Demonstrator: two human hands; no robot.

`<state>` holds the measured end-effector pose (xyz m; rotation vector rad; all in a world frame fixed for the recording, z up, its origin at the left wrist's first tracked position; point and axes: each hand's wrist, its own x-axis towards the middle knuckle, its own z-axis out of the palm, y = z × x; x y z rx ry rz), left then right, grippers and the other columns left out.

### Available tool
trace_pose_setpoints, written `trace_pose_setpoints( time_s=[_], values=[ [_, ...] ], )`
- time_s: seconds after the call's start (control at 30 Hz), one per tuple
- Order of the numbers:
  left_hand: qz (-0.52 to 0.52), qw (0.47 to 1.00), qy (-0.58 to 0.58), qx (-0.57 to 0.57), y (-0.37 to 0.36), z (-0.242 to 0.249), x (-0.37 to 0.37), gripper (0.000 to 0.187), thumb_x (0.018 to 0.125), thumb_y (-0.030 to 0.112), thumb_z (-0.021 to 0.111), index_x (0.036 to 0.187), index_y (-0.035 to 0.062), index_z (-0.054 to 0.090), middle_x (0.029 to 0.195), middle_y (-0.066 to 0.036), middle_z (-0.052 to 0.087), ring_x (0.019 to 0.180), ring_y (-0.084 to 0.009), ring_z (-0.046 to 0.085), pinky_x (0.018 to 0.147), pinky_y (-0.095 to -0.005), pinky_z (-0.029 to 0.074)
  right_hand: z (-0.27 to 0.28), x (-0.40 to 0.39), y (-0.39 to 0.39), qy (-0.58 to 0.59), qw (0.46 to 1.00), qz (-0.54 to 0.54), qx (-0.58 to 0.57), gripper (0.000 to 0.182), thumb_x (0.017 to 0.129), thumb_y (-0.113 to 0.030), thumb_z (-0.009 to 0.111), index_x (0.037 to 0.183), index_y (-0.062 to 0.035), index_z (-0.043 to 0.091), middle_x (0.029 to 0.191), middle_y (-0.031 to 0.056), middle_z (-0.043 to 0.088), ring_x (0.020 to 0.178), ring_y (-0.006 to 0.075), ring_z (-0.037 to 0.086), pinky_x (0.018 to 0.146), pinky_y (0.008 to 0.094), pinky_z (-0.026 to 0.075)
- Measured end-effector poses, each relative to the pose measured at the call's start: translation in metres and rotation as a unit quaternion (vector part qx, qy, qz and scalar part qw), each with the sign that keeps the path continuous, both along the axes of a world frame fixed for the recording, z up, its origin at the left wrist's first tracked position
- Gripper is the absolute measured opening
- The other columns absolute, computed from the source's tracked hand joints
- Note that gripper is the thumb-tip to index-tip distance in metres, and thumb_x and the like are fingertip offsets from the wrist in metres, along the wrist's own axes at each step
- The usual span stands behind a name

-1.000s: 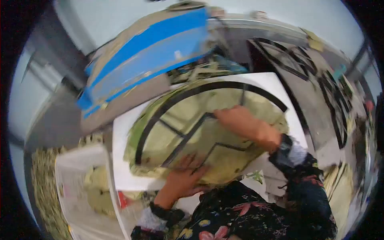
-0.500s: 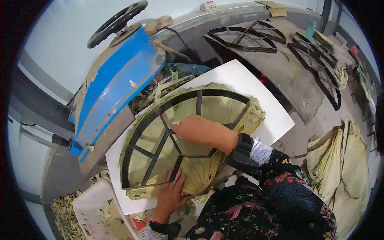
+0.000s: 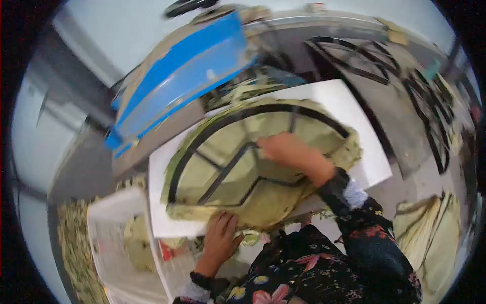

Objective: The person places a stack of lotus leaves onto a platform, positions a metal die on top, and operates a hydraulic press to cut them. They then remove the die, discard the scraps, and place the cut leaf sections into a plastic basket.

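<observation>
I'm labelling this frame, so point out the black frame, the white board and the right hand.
black frame [image 3: 223, 129] head view, curved upper-left rim
white board [image 3: 372, 164] head view, bare right part
right hand [image 3: 276, 148] head view, back of hand

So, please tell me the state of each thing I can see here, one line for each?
Black frame: lying flat on the leaves.
Leaves: spread under the frame, edges sticking out.
White board: flat, partly covered by leaves.
Right hand: pressing on the frame's centre.
Left hand: at the leaves' near edge, fingers spread.
Blue machine: blurred, behind the board.
</observation>
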<state>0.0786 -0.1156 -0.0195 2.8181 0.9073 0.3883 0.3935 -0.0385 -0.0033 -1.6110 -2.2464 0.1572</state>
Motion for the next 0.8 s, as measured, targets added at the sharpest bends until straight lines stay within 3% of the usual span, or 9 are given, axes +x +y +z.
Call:
trace_pose_setpoints(
  time_s=[0.1,0.17,0.27,0.33,0.47,0.53,0.67,0.73,0.8],
  values=[
    [0.041,0.998,-0.057,-0.006,-0.005,-0.007,0.004,0.06,0.064,0.024,0.073,0.116,0.0038,0.052,0.114,-0.013,0.049,0.111,-0.0331,0.045,0.092,-0.0456,0.04,-0.017,-0.005,0.003,-0.048,0.996,-0.061,-0.045,0.021,0.081,-0.015,0.052,0.1,-0.0072,0.053,0.079,0.0163,0.063,0.072,0.0379,0.061,0.064,0.0488,0.048],
    [0.04,0.995,-0.081,-0.034,-0.002,-0.014,0.004,0.062,0.064,0.022,0.074,0.118,0.0045,0.05,0.12,-0.014,0.047,0.116,-0.0362,0.043,0.096,-0.0483,0.036,-0.019,-0.003,0.003,-0.096,0.992,-0.066,-0.049,0.025,0.082,-0.013,0.051,0.106,-0.0059,0.052,0.086,0.0159,0.063,0.079,0.0354,0.061,0.072,0.0472,0.047],
    [0.044,0.991,-0.127,-0.023,0.001,-0.023,0.004,0.062,0.062,0.021,0.074,0.117,0.0048,0.051,0.118,-0.013,0.049,0.115,-0.0353,0.043,0.097,-0.0473,0.036,0.0,-0.011,-0.008,-0.09,0.996,-0.019,-0.005,0.029,0.085,-0.016,0.05,0.112,-0.0047,0.05,0.089,0.0181,0.063,0.079,0.0366,0.062,0.077,0.0484,0.047],
    [0.054,0.989,-0.135,-0.027,-0.002,-0.019,0.002,0.062,0.062,0.02,0.074,0.118,0.0048,0.05,0.118,-0.013,0.049,0.116,-0.0349,0.043,0.097,-0.047,0.036,0.014,-0.018,-0.019,-0.114,0.984,0.004,0.139,0.039,0.082,-0.021,0.059,0.114,-0.0022,0.05,0.098,0.0185,0.06,0.089,0.0366,0.059,0.083,0.0474,0.045],
    [0.068,0.981,-0.18,-0.029,-0.009,-0.025,0.003,0.062,0.062,0.014,0.073,0.118,0.0041,0.049,0.121,-0.014,0.049,0.119,-0.0344,0.042,0.101,-0.047,0.033,0.058,-0.064,-0.083,-0.024,0.993,0.065,0.097,0.044,0.078,-0.026,0.066,0.112,-0.0019,0.053,0.1,0.0171,0.057,0.093,0.0358,0.056,0.081,0.0439,0.047],
    [0.074,0.974,-0.213,-0.025,-0.013,-0.028,0.004,0.058,0.064,0.011,0.071,0.117,0.0033,0.05,0.122,-0.015,0.05,0.12,-0.0349,0.042,0.103,-0.0471,0.032,0.071,-0.091,-0.108,-0.039,0.992,0.092,-0.081,0.034,0.079,-0.026,0.064,0.103,-0.0025,0.057,0.095,0.0157,0.058,0.091,0.0339,0.057,0.078,0.0409,0.048],
    [0.108,0.962,-0.249,-0.021,-0.028,-0.029,0.003,0.054,0.066,0.008,0.069,0.116,0.0033,0.051,0.119,-0.016,0.051,0.116,-0.0352,0.046,0.099,-0.0467,0.036,0.049,-0.097,-0.108,-0.103,0.987,0.107,-0.062,0.03,0.081,-0.024,0.062,0.103,-0.0043,0.056,0.098,0.0147,0.057,0.091,0.0332,0.056,0.075,0.0413,0.047],
    [0.124,0.939,-0.322,0.003,-0.044,-0.036,0.002,0.049,0.068,0.006,0.066,0.115,0.0033,0.052,0.118,-0.016,0.052,0.11,-0.0355,0.05,0.093,-0.0458,0.039,0.041,-0.089,-0.103,-0.069,0.99,0.12,-0.033,0.02,0.083,-0.021,0.059,0.094,-0.0052,0.058,0.087,0.0143,0.059,0.083,0.0331,0.056,0.069,0.0425,0.047],
    [0.122,0.939,-0.322,-0.002,-0.055,-0.044,0.007,0.047,0.069,0.005,0.066,0.114,0.0029,0.052,0.118,-0.016,0.052,0.108,-0.0355,0.051,0.091,-0.0454,0.04,0.043,-0.088,-0.099,-0.083,0.99,0.102,-0.045,0.019,0.083,-0.022,0.058,0.091,-0.0049,0.058,0.083,0.0142,0.059,0.078,0.0334,0.057,0.067,0.0425,0.048]
  ],
)
